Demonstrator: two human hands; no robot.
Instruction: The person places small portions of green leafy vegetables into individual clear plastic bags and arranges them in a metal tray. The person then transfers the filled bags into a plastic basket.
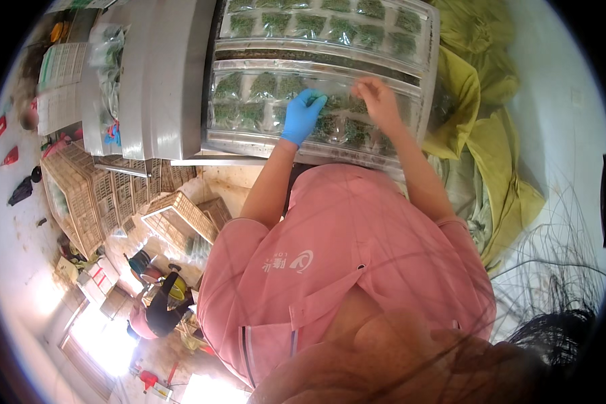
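Note:
My left hand, in a blue glove, is over the nearer frame of clear plastic packs, its thumb and fingertips drawn together. To its right, my bare right hand is bent above the same frame, thumb and forefinger close together. Whether either hand pinches film is too small to tell. Green plant matter fills the packs around the left hand, under shiny clear film. Beyond a dark gap lies a second frame with similar green packs. My hands and forearms hide part of the nearer rows.
A stainless steel housing stands left of the frames. Yellow-green cloth hangs at the right. Plastic crates are stacked at the lower left, with one tilted crate beside them. Farther back, another person bends near basins.

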